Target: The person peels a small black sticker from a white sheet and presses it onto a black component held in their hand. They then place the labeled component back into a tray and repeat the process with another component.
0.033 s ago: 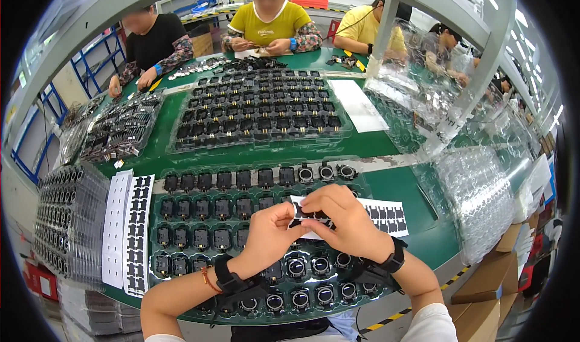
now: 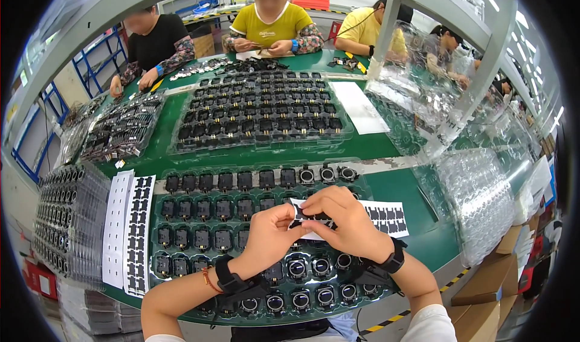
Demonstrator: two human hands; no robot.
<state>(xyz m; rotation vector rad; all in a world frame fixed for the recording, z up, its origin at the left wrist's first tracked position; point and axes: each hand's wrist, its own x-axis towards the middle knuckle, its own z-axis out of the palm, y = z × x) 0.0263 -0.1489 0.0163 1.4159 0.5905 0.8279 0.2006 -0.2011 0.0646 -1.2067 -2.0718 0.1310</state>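
Note:
My left hand [image 2: 269, 232] and my right hand [image 2: 347, 224] meet above the near clear plastic tray [image 2: 158, 245]. Between them they grip a white sheet of black die-cut stickers [image 2: 388, 216], whose right end extends past my right hand. My left fingers are pinched on the sheet's left end. The right thumb and fingers close over its black pieces, and what lies directly under the fingertips is partly hidden. Below the sheet, the tray holds rows of black square modules [image 2: 222, 209]; some show a round ring [image 2: 297, 268], mostly at the near right and far right.
Another sticker sheet [image 2: 138, 233] lies left of the tray, beside stacked clear trays [image 2: 69, 221]. A second filled tray [image 2: 260, 106] sits farther back. Bubble-textured plastic [image 2: 477, 191] and a metal post [image 2: 477, 88] stand at right. Co-workers sit across the green table [image 2: 386, 143].

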